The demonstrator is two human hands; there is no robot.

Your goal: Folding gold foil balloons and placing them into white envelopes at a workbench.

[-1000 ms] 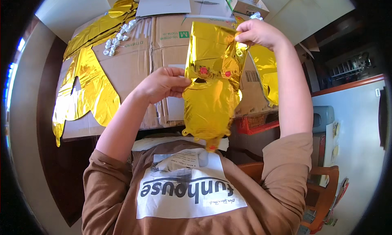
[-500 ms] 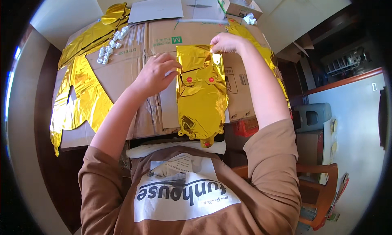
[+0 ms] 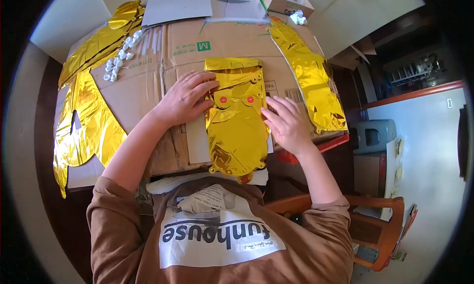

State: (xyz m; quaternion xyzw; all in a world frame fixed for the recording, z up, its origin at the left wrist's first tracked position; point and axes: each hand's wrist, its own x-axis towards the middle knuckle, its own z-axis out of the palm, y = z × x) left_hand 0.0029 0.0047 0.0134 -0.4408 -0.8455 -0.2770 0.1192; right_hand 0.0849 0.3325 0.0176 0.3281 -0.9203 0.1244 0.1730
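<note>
A flat, folded gold foil balloon (image 3: 234, 136) with two red dots lies in front of me, its tabbed end toward my body. The far end is turned over in a crosswise fold. My left hand (image 3: 187, 97) rests at the balloon's left edge, fingers stretched onto the foil. At the opposite edge, my right hand (image 3: 288, 122) touches the foil with its fingertips, the fingers bent a little and apart. Neither hand shows a grip on the foil. Beneath the balloon, part of a white sheet (image 3: 198, 144) sticks out.
Flattened cardboard (image 3: 148, 94) covers the table. More gold foil balloons lie at left (image 3: 89, 118) and right (image 3: 311, 81). Several small white curled pieces (image 3: 118, 61) lie at far left. White sheets (image 3: 177, 7) and an open box (image 3: 286, 2) stand at the back; a wooden chair (image 3: 390, 229) is at right.
My right hand has let go of the balloon's far right corner and come nearer, down to its right edge. The far end now lies folded over. My left hand stays at the left edge.
</note>
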